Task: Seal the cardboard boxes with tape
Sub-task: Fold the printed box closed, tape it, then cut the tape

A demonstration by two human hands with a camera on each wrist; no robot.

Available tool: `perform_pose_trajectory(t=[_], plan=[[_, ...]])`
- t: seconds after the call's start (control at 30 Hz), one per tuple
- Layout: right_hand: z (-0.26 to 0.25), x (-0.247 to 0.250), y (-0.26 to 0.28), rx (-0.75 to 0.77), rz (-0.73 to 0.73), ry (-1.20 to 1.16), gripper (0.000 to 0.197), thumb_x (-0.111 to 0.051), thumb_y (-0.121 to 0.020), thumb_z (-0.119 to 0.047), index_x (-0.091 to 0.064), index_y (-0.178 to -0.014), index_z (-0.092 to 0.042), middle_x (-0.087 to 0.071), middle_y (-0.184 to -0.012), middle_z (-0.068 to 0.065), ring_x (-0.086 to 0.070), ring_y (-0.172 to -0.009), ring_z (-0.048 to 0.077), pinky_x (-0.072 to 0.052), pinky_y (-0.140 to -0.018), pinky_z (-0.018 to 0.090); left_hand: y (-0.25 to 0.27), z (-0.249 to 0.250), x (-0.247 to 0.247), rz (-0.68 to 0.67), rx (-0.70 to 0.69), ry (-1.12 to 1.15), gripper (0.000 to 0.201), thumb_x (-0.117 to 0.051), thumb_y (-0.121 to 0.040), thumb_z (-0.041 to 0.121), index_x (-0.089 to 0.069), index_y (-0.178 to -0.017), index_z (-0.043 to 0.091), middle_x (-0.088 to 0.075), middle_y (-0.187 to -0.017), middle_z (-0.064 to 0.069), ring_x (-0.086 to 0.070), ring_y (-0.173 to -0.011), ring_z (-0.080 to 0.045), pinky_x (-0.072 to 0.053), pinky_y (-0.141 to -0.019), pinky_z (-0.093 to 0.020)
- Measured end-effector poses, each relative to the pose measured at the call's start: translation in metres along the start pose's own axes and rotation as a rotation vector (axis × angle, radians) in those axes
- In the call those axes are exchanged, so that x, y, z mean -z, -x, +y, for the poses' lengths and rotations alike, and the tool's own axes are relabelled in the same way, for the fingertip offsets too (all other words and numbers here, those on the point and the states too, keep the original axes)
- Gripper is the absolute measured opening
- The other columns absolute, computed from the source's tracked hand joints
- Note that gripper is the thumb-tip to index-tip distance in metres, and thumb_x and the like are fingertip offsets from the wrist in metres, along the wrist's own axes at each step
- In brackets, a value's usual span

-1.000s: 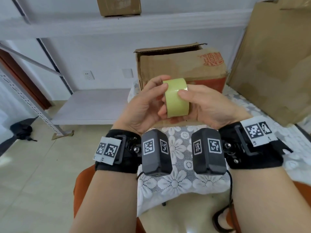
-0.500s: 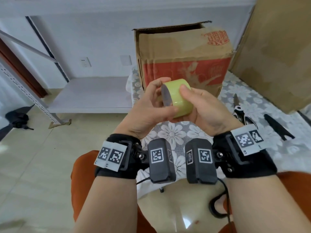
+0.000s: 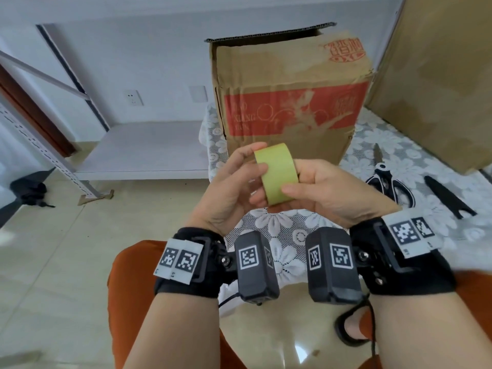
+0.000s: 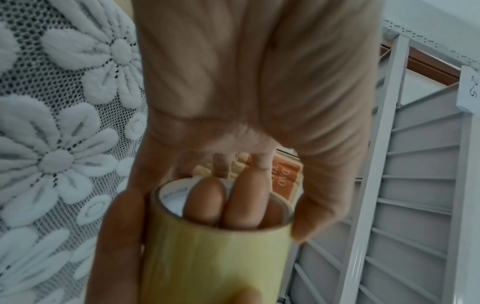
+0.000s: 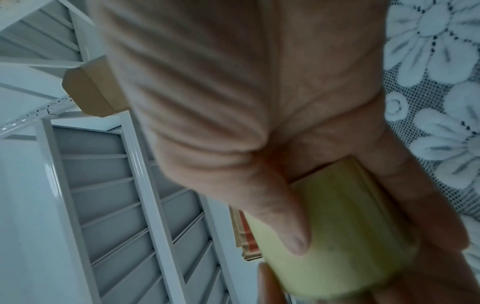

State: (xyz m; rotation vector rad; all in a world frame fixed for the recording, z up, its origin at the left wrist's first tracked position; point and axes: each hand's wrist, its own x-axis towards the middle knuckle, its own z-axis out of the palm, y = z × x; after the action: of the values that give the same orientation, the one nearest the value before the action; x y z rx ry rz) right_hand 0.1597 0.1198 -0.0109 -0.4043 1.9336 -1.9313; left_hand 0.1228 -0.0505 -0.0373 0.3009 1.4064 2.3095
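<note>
- Yellow tape roll (image 3: 277, 175) is held between both hands, in front of the cardboard box (image 3: 290, 94).
- Left hand (image 3: 230, 193) curls around it, thumb on top.
- Right hand (image 3: 327, 193) grips it, thumb pressing its face.

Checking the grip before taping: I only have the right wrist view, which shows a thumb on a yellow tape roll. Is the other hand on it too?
Observer: Yes. In the head view the left hand grips the yellow tape roll from its left side, while the right hand holds its right side.
Operator: Is anything inside the core?
Observer: The left wrist view shows two fingertips inside it, probably the right hand's.
Operator: Is there a cutter nearby?
Observer: Black-handled scissors lie on the white lace tablecloth, to the right of the hands.
</note>
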Motion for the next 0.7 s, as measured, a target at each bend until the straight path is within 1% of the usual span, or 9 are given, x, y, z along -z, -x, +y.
perform_pose_trajectory(t=[0.07, 0.17, 0.23, 0.27, 0.4, 0.47, 0.53, 0.63, 0.7], plan=[[0.0, -0.001, -0.003, -0.021, 0.04, -0.044, 0.029, -0.042, -0.096, -0.001, -0.052, -0.122, 0.007, -0.068, -0.103, 0.024, -0.066, -0.101, 0.033, -0.047, -0.095, 0.052, -0.002, 0.0, -0.001, 0.04, 0.014, -0.004, 0.039, -0.071, -0.073, 0.023, -0.062, -0.111, 0.021, -0.057, -0.073, -0.003, -0.044, -0.058, -0.018, -0.041, -0.057, -0.03], [0.004, -0.004, -0.008, -0.038, 0.137, -0.113, 0.029, -0.044, -0.097, -0.015, -0.057, -0.111, 0.006, -0.064, -0.086, 0.025, -0.066, -0.082, 0.029, -0.051, -0.086, 0.05, -0.003, 0.0, -0.003, 0.084, 0.014, -0.022, 0.034, -0.071, -0.078, 0.017, -0.059, -0.11, 0.016, -0.057, -0.077, -0.011, -0.056, -0.059, -0.02, -0.049, -0.051, -0.032], [0.007, -0.005, -0.01, -0.044, 0.172, -0.076, 0.031, -0.045, -0.098, -0.024, -0.061, -0.104, 0.002, -0.062, -0.08, 0.024, -0.064, -0.074, 0.026, -0.054, -0.079, 0.046, -0.003, 0.0, -0.002, 0.082, 0.029, -0.04, 0.032, -0.065, -0.079, 0.022, -0.058, -0.109, 0.015, -0.056, -0.081, -0.014, -0.06, -0.063, -0.022, -0.05, -0.049, -0.032], [0.008, -0.005, -0.011, -0.05, 0.172, -0.055, 0.03, -0.046, -0.098, -0.025, -0.062, -0.103, 0.001, -0.062, -0.08, 0.024, -0.064, -0.074, 0.026, -0.054, -0.079, 0.047, -0.004, 0.0, -0.001, 0.079, 0.046, -0.059, 0.032, -0.064, -0.078, 0.024, -0.059, -0.109, 0.015, -0.058, -0.084, -0.013, -0.061, -0.065, -0.021, -0.051, -0.05, -0.032], [0.01, -0.002, -0.01, -0.052, 0.086, -0.032, 0.021, -0.052, -0.094, -0.008, -0.057, -0.112, 0.002, -0.067, -0.086, 0.019, -0.065, -0.084, 0.028, -0.052, -0.086, 0.05, -0.006, 0.0, 0.003, 0.082, 0.091, -0.096, 0.037, -0.061, -0.081, 0.029, -0.062, -0.117, 0.02, -0.06, -0.095, -0.009, -0.061, -0.062, -0.015, -0.051, -0.053, -0.029], [0.01, -0.001, -0.008, -0.025, 0.03, -0.044, 0.024, -0.054, -0.091, -0.004, -0.058, -0.114, -0.005, -0.069, -0.093, 0.018, -0.066, -0.09, 0.029, -0.052, -0.088, 0.05, -0.006, 0.0, 0.003, 0.096, 0.083, -0.062, 0.032, -0.056, -0.09, 0.027, -0.063, -0.12, 0.018, -0.06, -0.09, -0.009, -0.059, -0.055, -0.013, -0.05, -0.051, -0.027], [0.009, 0.002, -0.006, -0.022, 0.0, -0.066, 0.029, -0.053, -0.087, -0.005, -0.057, -0.116, -0.006, -0.069, -0.097, 0.018, -0.065, -0.093, 0.03, -0.052, -0.089, 0.049, -0.006, 0.0, 0.004, 0.086, 0.087, -0.059, 0.033, -0.053, -0.093, 0.027, -0.062, -0.122, 0.016, -0.062, -0.084, -0.007, -0.059, -0.054, -0.013, -0.049, -0.05, -0.028], [0.009, 0.003, -0.006, -0.05, 0.002, -0.085, 0.025, -0.053, -0.088, -0.001, -0.057, -0.113, -0.001, -0.068, -0.091, 0.018, -0.065, -0.088, 0.028, -0.053, -0.085, 0.046, -0.004, 0.0, 0.006, 0.036, 0.105, -0.094, 0.038, -0.054, -0.086, 0.033, -0.063, -0.121, 0.021, -0.068, -0.083, -0.002, -0.064, -0.065, -0.015, -0.053, -0.056, -0.031], [0.008, -0.001, -0.01, -0.084, 0.077, -0.078, 0.018, -0.053, -0.09, -0.001, -0.06, -0.107, 0.002, -0.065, -0.084, 0.018, -0.064, -0.08, 0.027, -0.054, -0.083, 0.047, -0.003, 0.0, 0.007, 0.015, 0.112, -0.102, 0.041, -0.054, -0.086, 0.033, -0.062, -0.124, 0.021, -0.067, -0.082, -0.001, -0.064, -0.067, -0.015, -0.055, -0.061, -0.032]])
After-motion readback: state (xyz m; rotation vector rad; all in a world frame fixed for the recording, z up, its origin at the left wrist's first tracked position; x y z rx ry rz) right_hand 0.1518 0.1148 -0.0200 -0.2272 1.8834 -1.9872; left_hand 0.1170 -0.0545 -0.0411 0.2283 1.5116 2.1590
